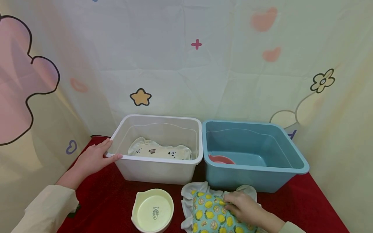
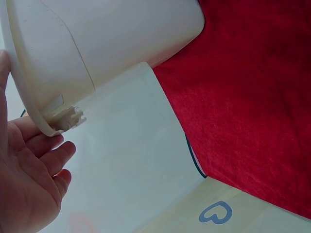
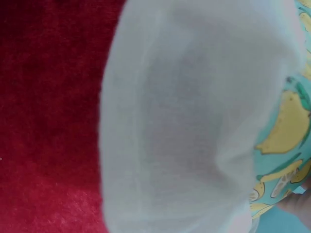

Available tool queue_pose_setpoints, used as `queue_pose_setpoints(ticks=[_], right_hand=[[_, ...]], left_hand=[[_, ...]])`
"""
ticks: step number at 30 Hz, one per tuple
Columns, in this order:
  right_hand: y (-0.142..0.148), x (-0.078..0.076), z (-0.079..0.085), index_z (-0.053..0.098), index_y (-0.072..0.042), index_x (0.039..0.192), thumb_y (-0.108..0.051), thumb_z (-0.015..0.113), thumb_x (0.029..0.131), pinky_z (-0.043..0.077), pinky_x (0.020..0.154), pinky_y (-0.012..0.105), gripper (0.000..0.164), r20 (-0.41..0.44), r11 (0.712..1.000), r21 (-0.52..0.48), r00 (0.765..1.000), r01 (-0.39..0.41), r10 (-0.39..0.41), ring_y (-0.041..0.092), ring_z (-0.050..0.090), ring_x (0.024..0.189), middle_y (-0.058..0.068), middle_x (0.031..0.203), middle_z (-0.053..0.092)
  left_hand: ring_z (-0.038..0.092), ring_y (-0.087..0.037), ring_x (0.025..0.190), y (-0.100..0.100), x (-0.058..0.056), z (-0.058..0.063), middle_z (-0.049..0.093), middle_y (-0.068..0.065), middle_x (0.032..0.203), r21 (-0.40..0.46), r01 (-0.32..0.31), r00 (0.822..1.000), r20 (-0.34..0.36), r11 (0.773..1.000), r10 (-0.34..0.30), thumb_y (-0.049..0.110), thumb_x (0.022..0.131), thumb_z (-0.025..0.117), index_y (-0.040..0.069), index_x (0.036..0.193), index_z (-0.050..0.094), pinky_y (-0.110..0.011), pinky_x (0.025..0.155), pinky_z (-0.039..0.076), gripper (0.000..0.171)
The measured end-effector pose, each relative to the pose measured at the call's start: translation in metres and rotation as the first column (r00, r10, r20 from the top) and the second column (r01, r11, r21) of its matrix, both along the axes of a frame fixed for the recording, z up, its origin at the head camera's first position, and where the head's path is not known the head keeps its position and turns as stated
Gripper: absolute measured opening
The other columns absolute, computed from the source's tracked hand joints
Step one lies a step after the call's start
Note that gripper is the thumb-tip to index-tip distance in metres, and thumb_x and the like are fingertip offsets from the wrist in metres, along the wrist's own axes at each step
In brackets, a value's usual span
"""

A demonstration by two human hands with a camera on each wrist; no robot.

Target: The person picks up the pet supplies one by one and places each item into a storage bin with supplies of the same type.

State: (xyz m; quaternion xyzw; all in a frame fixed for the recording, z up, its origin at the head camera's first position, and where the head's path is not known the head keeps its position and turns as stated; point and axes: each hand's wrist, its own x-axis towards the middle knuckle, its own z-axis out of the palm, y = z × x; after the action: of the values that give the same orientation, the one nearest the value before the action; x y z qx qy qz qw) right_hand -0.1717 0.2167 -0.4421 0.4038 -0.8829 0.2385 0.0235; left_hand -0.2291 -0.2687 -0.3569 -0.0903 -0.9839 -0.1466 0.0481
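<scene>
A white plastic bin stands on the red cloth. At its front left corner my left hand grips the rim, thumb along the front edge; the left wrist view shows the fingers curled by the rim. Inside lies a cream ruffled cushion with small animal prints. My right hand pinches a lemon-print cushion with white frills, lying in front of a blue bin. One white frill fills much of the right wrist view, and only a bit of the fingers shows there.
Left of the lemon cushion sits a pale yellow bowl with ear-like points and a fishbone print. A pink-red bowl lies in the blue bin's front left corner. A printed curtain hangs behind both bins.
</scene>
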Motion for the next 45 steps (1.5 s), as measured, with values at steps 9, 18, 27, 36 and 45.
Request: queue_pose_setpoints(ticks=[9, 18, 27, 36, 45], right_hand=[[-0.001, 0.001, 0.007, 0.041, -0.021, 0.067, -0.018, 0.062, 0.080, 0.031, 0.051, 0.010, 0.024, -0.009, 1.000, -0.005, 1.000, 0.006, -0.006, -0.006, 0.031, 0.056, -0.015, 0.056, 0.030], [0.000, 0.001, 0.013, 0.040, -0.021, 0.068, -0.018, 0.063, 0.079, 0.031, 0.051, 0.010, 0.025, -0.026, 1.000, -0.011, 1.000, 0.009, -0.010, -0.007, 0.032, 0.055, -0.015, 0.056, 0.029], [-0.002, 0.000, 0.021, 0.040, -0.021, 0.068, -0.015, 0.064, 0.077, 0.031, 0.050, 0.009, 0.027, -0.047, 1.000, 0.005, 0.999, 0.009, -0.009, -0.007, 0.032, 0.054, -0.014, 0.055, 0.030], [-0.005, 0.001, 0.028, 0.042, -0.021, 0.069, -0.019, 0.063, 0.079, 0.032, 0.051, 0.010, 0.023, 0.009, 0.998, 0.055, 0.999, 0.031, -0.032, -0.005, 0.035, 0.055, -0.015, 0.055, 0.034], [-0.007, 0.002, 0.035, 0.043, -0.022, 0.068, -0.019, 0.064, 0.079, 0.032, 0.050, 0.010, 0.023, -0.034, 0.999, 0.043, 0.999, 0.022, -0.021, -0.006, 0.035, 0.054, -0.015, 0.055, 0.034]], left_hand=[[0.033, -0.050, 0.118, 0.000, 0.000, 0.001, 0.028, -0.028, 0.138, -0.004, -0.002, 1.000, 0.006, 1.000, 0.002, 0.062, 0.078, 0.048, 0.001, 0.137, 0.028, -0.068, 0.088, 0.028, 0.088], [0.033, -0.051, 0.117, -0.001, -0.001, 0.000, 0.028, -0.028, 0.139, -0.008, -0.006, 1.000, 0.015, 1.000, 0.006, 0.064, 0.077, 0.047, 0.001, 0.137, 0.027, -0.068, 0.086, 0.031, 0.089], [0.033, -0.051, 0.117, 0.000, 0.000, 0.002, 0.027, -0.028, 0.139, -0.014, -0.005, 1.000, 0.015, 1.000, 0.005, 0.064, 0.078, 0.047, 0.001, 0.137, 0.027, -0.067, 0.085, 0.032, 0.089], [0.032, -0.051, 0.119, 0.000, 0.000, 0.002, 0.028, -0.029, 0.138, -0.020, 0.002, 1.000, 0.007, 1.000, -0.002, 0.062, 0.078, 0.047, -0.001, 0.136, 0.028, -0.067, 0.088, 0.029, 0.088], [0.035, -0.049, 0.116, 0.001, 0.000, 0.002, 0.029, -0.028, 0.138, -0.010, 0.005, 1.000, 0.006, 1.000, -0.004, 0.063, 0.078, 0.047, 0.001, 0.137, 0.028, -0.067, 0.086, 0.033, 0.087]])
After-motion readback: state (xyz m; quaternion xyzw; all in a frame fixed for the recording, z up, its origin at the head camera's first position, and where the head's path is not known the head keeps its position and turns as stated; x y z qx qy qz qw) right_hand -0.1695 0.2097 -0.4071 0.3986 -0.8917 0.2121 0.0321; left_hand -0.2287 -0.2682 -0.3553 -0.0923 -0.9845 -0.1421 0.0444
